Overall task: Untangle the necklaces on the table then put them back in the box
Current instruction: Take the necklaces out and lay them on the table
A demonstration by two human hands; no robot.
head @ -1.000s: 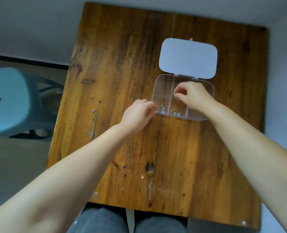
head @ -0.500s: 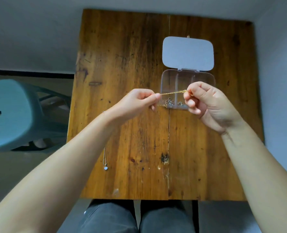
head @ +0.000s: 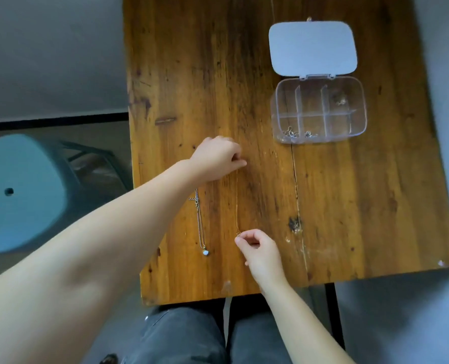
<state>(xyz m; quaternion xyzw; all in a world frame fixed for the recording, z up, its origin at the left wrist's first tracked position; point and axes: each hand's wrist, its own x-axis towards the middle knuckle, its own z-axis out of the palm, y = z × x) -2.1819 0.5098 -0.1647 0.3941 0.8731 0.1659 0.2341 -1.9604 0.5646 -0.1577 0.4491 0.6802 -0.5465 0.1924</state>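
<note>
Both our hands pinch the thin gold necklace (head: 237,200) at its ends: our left hand (head: 218,156) holds the far end, our right hand (head: 260,248) the near end, fingertips pressed together on the chain. It lies stretched straight on the table (head: 349,206), its long axis running away from us. Just left, the silver necklace (head: 200,222) lies parallel. The open box (head: 319,111) sits well apart, far right; our right hand looks better placed for carrying the chain there.
</note>
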